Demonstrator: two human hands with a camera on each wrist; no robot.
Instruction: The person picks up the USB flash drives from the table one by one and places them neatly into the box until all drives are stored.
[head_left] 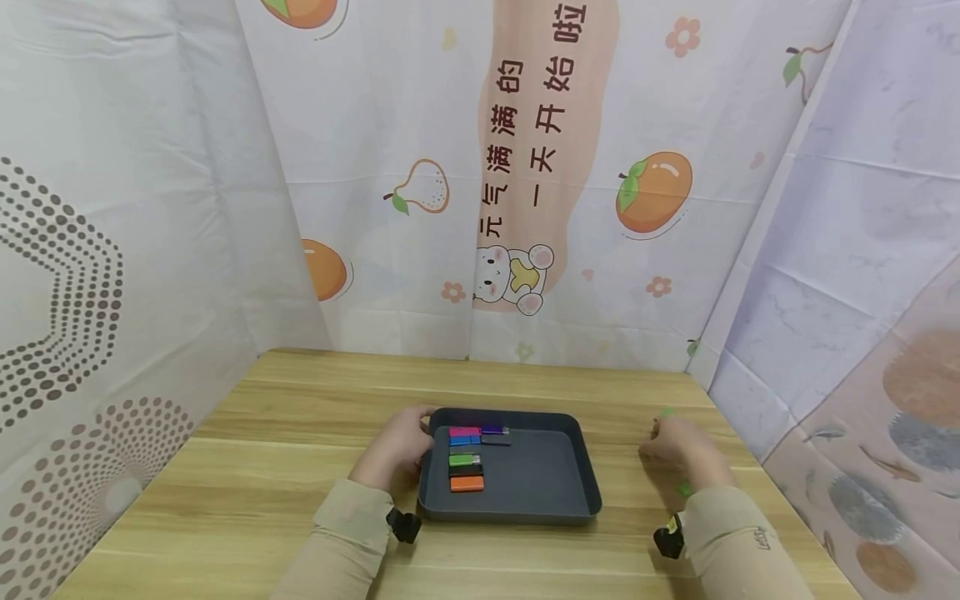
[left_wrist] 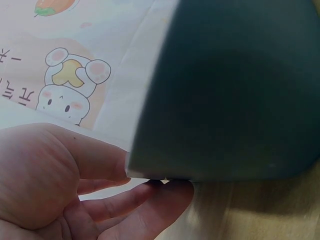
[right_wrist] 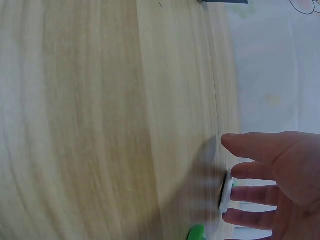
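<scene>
My left hand (head_left: pixel 401 439) grips the left wall of a dark grey tray (head_left: pixel 540 515); in the left wrist view the thumb and fingers meet along the edge of the tray (left_wrist: pixel 230 90). Inside the tray, toward its left, small bars lie in short rows: a pink one (head_left: pixel 464 432), a green one with a silvery end (head_left: pixel 462 460), an orange one (head_left: pixel 467 483) and several others. Over the right side of the table is my right hand (head_left: pixel 684 448). Its fingers stretch out in the right wrist view, fingertips right at a thin white-edged piece (right_wrist: pixel 226 192), thumb apart.
A green piece (head_left: pixel 667 412) shows just beyond the right hand, and another green piece (head_left: pixel 686 489) lies near that wrist. The wooden table (head_left: pixel 300 467) ends at a printed curtain (head_left: pixel 375 275) behind, with more curtains at both sides.
</scene>
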